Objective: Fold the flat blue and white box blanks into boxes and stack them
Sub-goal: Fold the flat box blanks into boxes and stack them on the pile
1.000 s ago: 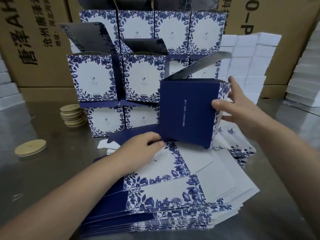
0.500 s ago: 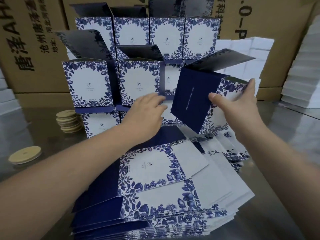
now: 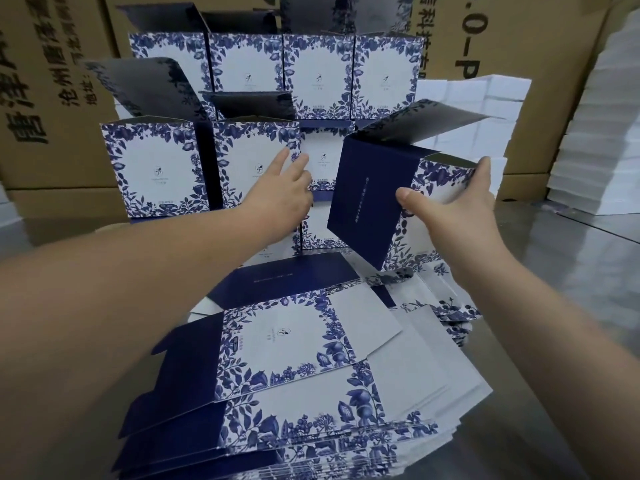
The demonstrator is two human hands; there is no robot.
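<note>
Right, the folded box sits tilted in my right hand, with my thumb on its plain navy side and my fingers curled round the far edge of its blue-and-white floral face. A thin line of pale print runs down the navy panel. The top flap stands open, jutting up and to the right, dark on its inner side.

I hold the box in the air above the fanned pile of flat blanks, with its lower corner near the topmost blank. It is just right of the stacked boxes, whose lids also stand open.

My left hand reaches forward with straight, loosely spread fingers. The fingertips are at the right edge of a middle-row box (whether they touch it I cannot tell).

Between that edge and the held box, the stack steps back into a recess, with more floral faces showing deeper in. To the right is bare shiny tabletop. White blocks and brown cartons close off the back.
</note>
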